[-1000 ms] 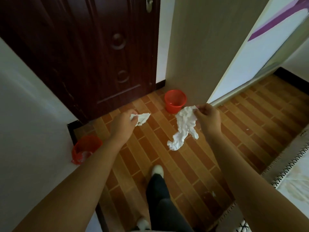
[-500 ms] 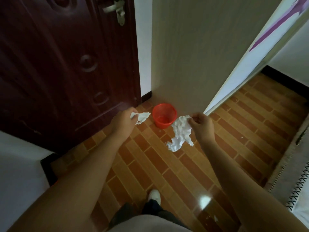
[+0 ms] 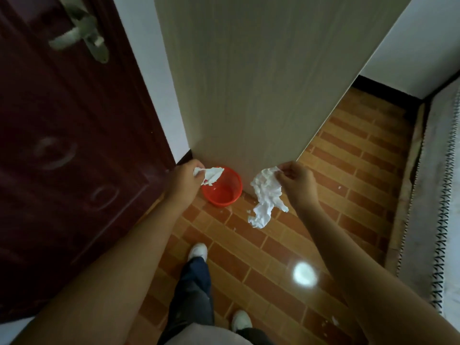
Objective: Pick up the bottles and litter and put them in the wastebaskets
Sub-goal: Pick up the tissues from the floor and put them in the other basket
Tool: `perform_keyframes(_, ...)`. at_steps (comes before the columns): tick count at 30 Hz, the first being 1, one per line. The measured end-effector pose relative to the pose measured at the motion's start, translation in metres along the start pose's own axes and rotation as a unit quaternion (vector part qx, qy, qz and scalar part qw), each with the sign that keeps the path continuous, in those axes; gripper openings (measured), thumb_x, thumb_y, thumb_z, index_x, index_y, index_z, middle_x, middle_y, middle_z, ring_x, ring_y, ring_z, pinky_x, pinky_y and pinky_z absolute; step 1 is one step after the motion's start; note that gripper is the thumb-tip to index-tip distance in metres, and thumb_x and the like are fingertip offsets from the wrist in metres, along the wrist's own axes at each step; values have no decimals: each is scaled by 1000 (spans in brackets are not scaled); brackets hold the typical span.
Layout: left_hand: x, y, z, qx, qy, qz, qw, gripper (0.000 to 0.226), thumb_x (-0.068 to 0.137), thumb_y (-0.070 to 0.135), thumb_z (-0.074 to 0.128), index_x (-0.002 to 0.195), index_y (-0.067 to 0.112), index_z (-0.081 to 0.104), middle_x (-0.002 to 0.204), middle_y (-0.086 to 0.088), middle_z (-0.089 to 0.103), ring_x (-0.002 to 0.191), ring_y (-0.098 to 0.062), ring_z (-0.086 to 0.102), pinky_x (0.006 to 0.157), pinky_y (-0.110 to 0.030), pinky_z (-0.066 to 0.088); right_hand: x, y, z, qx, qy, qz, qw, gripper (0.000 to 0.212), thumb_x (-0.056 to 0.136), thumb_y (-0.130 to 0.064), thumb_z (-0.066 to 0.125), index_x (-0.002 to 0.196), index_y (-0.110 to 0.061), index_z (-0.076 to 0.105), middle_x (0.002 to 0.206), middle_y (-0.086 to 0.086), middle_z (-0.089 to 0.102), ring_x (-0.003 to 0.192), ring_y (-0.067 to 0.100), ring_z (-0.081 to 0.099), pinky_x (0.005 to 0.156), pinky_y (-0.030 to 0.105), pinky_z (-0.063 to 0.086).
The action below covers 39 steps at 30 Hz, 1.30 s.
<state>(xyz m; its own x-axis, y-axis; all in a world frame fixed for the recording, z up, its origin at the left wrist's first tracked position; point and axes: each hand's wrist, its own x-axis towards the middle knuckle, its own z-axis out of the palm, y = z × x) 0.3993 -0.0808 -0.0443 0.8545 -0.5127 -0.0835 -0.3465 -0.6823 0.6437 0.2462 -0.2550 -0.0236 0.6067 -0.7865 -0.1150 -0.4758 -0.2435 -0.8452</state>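
Note:
A small red wastebasket (image 3: 227, 199) stands on the tiled floor against the foot of a pale wooden panel. My left hand (image 3: 185, 181) pinches a small crumpled white tissue (image 3: 211, 176), which hangs over the basket's left rim. My right hand (image 3: 297, 181) pinches the top of a larger crumpled white tissue (image 3: 265, 195). That tissue dangles just right of the basket, above the floor.
A dark red door (image 3: 62, 145) with a metal handle (image 3: 79, 33) fills the left side. The pale wooden panel (image 3: 249, 83) rises straight ahead. A patterned mat edge (image 3: 435, 195) lies at the right. Small white scraps (image 3: 333, 321) dot the floor. My white shoes (image 3: 198, 251) stand below.
I have stepped closer to the red wastebasket by the panel. Both hands moved forward with their tissues, the left one now over the basket. The second basket at the left has left the view.

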Motion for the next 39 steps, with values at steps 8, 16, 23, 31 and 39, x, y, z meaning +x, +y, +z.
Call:
perform_keyframes(8,117,-17,9,7,-75,43,996,14,86,18,56,91,10,66,88,-15,71,85,-33,64,76,-44,54,58,-9,40,32,66,78,994,12,82,-2,56,89,-7,65,74,-2,63,70,18,61,56,21,48)
perform_keyframes(16,169,-55,45,6,-101,40,994,13,86,16,58,93,9,66,92,-16,70,86,-35,65,75,-45,54,108,3,70,42,78,86,992,9,82,-5,58,88,-8,64,71,-10,60,72,11,60,60,9,45)
perform_keyframes(23,193,-113,127,16,-91,40,995,16,88,17,57,97,7,66,95,-16,70,86,-33,65,69,-36,51,153,73,127,82,74,78,991,11,82,-5,57,89,-10,64,71,-9,61,71,12,60,59,17,48)
perform_keyframes(31,227,-228,277,7,-91,0,996,14,85,16,58,93,10,68,95,-14,69,87,-31,63,68,-29,43,203,201,215,98,88,43,990,12,82,-5,57,85,-16,63,70,-8,62,69,8,59,62,14,45)
perform_keyframes(39,262,-324,402,43,-65,12,997,15,82,11,55,87,8,69,86,-15,68,83,-32,61,63,-32,41,256,313,301,120,101,11,987,18,81,-2,57,76,-18,62,68,-6,62,63,9,58,64,23,49)
